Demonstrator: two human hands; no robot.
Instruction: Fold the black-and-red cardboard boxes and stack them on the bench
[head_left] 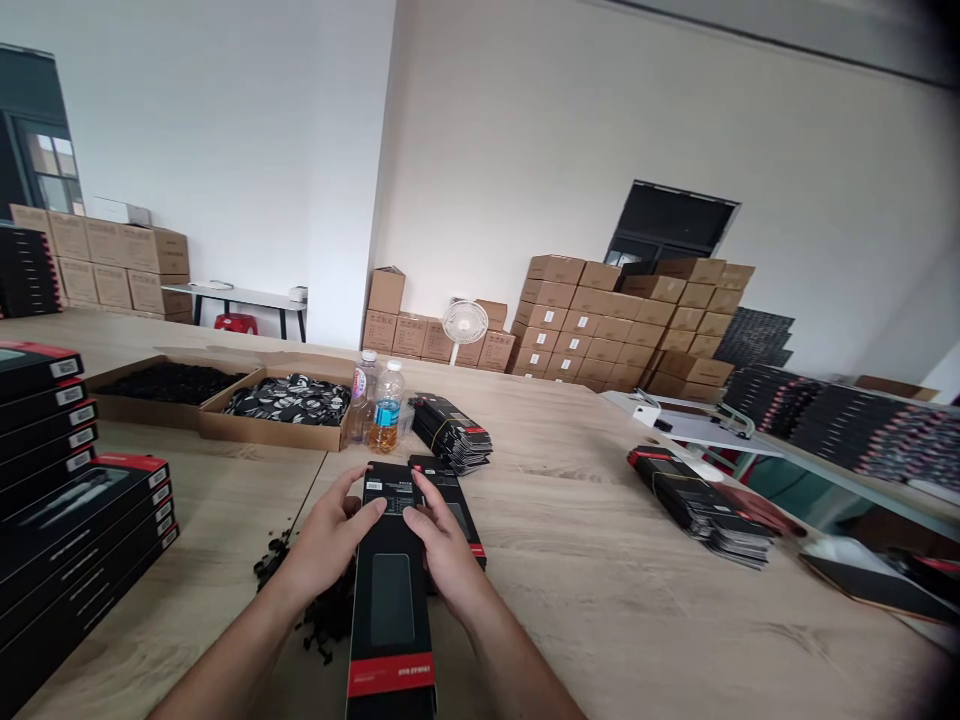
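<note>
Both my hands hold a long black retail box (391, 600) with a red band at its near end and a dark window in its face. My left hand (330, 540) grips its left edge, thumb on top near the far end. My right hand (442, 545) wraps its right edge, fingers curled over the top. A second black box (457, 505) lies flat on the wooden table (600, 580) just under and right of my right hand. Small black loose parts (322, 620) lie scattered beside my left wrist.
Stacks of finished black boxes (67, 500) stand at the left. Two cardboard trays of black parts (285, 400) and two bottles (386, 410) sit ahead, beside a pile of flat packs (450, 432). More flat packs (705, 505) lie right. Cartons (622, 320) line the wall.
</note>
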